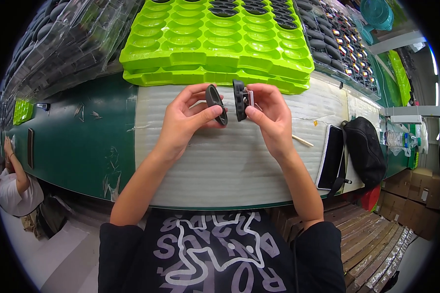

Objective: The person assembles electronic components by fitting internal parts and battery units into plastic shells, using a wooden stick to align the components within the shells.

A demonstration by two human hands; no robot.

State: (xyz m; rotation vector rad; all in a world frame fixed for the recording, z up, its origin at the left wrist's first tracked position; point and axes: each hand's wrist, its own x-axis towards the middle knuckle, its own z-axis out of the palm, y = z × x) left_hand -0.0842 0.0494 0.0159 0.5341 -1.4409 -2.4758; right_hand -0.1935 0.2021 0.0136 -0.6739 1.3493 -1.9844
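My left hand is closed on a dark oval plastic shell, tilted up on its edge with its hollow side toward the right. In my right hand is a black oval housing with small reddish and metallic parts on its right side. A narrow gap separates the two pieces, and both are held above the white foam sheet. Just beyond my hands stands a stack of lime-green trays with oval hollows, several of them holding black oval parts.
A thin pale stick lies right of my right wrist. Farther right are a white-edged tablet-like panel, a black pouch and a plastic bottle. Clear trays rise at the back left. Another person sits far left.
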